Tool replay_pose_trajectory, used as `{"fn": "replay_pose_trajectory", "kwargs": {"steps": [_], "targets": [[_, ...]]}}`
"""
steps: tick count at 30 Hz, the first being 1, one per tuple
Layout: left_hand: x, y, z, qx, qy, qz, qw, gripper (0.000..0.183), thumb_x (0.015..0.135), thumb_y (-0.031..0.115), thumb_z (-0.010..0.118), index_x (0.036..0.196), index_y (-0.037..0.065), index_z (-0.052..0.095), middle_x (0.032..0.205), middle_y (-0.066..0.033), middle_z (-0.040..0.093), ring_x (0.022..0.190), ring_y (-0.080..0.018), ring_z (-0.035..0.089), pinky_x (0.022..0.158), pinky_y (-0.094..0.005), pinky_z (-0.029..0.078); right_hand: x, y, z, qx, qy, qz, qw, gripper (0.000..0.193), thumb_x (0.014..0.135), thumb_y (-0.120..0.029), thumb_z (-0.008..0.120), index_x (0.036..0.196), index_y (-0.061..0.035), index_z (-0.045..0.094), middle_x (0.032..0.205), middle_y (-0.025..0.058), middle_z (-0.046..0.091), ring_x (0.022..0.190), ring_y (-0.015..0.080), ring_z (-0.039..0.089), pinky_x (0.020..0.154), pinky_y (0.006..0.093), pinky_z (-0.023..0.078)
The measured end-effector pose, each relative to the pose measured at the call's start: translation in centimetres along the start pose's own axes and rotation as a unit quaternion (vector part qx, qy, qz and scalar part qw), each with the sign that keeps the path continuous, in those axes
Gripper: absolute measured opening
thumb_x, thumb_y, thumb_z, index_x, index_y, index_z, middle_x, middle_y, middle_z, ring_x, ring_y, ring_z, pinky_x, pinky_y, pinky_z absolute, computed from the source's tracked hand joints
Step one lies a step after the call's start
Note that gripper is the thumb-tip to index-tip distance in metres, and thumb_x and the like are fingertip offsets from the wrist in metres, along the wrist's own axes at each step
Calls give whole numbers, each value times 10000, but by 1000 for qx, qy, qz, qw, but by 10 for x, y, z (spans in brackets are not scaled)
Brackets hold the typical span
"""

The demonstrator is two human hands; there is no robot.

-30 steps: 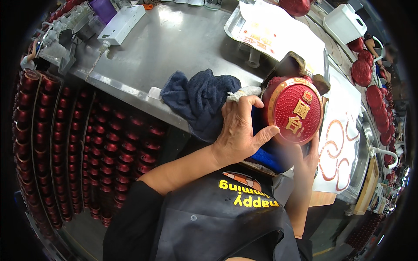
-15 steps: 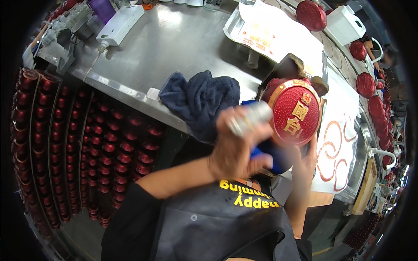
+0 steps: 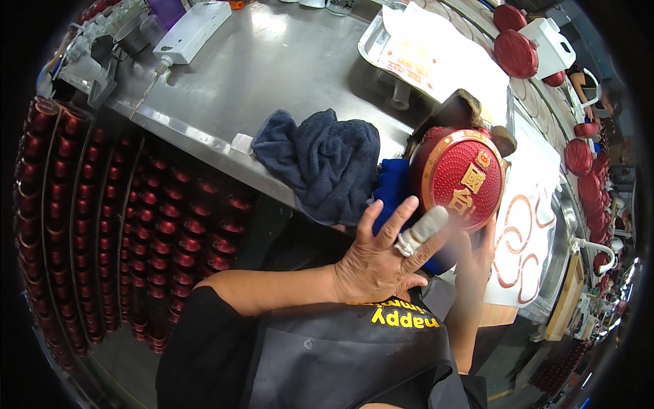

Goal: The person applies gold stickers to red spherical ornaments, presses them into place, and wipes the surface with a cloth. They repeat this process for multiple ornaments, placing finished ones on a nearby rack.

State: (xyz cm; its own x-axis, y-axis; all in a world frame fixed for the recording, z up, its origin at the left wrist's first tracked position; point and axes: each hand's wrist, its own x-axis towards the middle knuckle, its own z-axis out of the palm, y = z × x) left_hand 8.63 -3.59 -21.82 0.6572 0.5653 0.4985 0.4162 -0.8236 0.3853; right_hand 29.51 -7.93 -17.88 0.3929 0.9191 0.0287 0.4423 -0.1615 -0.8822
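A red, drum-shaped vessel (image 3: 449, 163) with a gold rim, a studded face and raised gold characters faces me, tilted, at the table's edge. At its right lower side my right hand (image 3: 480, 249) is curled round the edge, partly blurred. My left hand (image 3: 385, 255) is spread in front of the vessel's lower left. A white finger cover (image 3: 422, 230) sits on one of its fingers, and that fingertip touches or nearly touches the vessel's face. Blue cloth (image 3: 392, 194) shows behind the left fingers. Dark padded supports (image 3: 460, 109) stand behind the vessel.
A navy towel (image 3: 327, 157) is heaped on the steel table (image 3: 272, 68). White sheets with ring-shaped decals (image 3: 519, 225) lie on the right, a metal tray (image 3: 373, 41) with printed sheets behind. Racks of red pieces (image 3: 163, 225) fill the left; more red vessels (image 3: 516, 54) line the far right.
My left hand has turned and spread its fingers, the covered finger swinging down toward the vessel's lower face. My right hand stays on the vessel's edge.
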Motion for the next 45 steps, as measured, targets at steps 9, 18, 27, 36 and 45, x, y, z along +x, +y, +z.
{"fn": "replay_pose_trajectory", "kwargs": {"steps": [9,18,27,36,45], "targets": [[14,0,-2,-24,10,-54,998,1102,829,611,714,1634,42,223,1648,-262,257,1524,-480,162,1186,-608,89,1,-2,1,5,-10,5,1000,787,936,-413,754,1484,37,412,1394,161,541,1301,260,512,1121,394,369],[76,-40,-32,-89,20,-14,996,956,959,624,556,1582,-54,299,1545,-295,423,1426,-512,384,1178,-646,217,3,-2,-1,12,-5,-46,999,845,895,-401,785,1497,45,395,1395,185,508,1328,302,494,1134,411,361],[175,-69,-45,-106,-137,176,969,683,1031,550,485,1466,26,526,1380,-185,624,1365,-409,516,1199,-594,259,2,15,-3,-1,-16,-68,998,1041,825,-397,835,1577,59,277,1501,248,451,1364,395,444,1164,468,324],[167,-20,-19,-37,-179,383,906,593,958,490,579,1316,21,643,1168,-141,708,1403,-294,492,1240,-593,201,-4,42,-23,-18,11,-105,994,809,896,-139,767,1558,43,340,1483,233,488,1384,336,492,1111,411,429],[32,-23,-20,147,-46,176,972,592,1044,575,431,1463,191,598,1495,-65,585,1535,-318,323,1261,-584,-21,-16,12,-10,-22,51,-193,980,238,966,-122,716,1135,23,628,911,122,687,791,145,657,707,293,534]]}}
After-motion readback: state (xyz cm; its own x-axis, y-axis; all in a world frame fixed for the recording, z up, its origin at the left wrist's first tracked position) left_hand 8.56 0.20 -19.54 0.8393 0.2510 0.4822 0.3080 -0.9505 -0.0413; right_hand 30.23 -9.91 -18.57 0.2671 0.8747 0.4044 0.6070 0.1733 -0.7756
